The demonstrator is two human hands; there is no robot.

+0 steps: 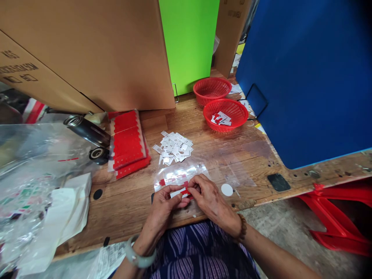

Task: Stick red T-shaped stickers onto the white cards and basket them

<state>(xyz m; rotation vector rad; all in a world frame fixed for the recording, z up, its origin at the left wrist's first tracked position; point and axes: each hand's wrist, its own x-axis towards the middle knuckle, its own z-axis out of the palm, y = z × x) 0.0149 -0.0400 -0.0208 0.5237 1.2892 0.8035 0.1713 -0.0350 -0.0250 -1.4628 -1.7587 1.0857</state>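
- On my feed, the left hand has the white card pinched between thumb and fingers, barely any gap.
- My right hand has thumb and index closed on a red bit at the card's right end, other fingers curled.
- Card's between the two hands, by the table's near edge, in front of the clear sheet. Can't tell if it touches the sheet.
- I'd call this step lining up or pressing the red onto the card. Next move probably calls for a steady left grip and light right-thumb pressure.
- Card looks flat, narrow and stiff, mostly white; fingers hide its edges. The red looks thin, and I can't tell if it's stuck down.
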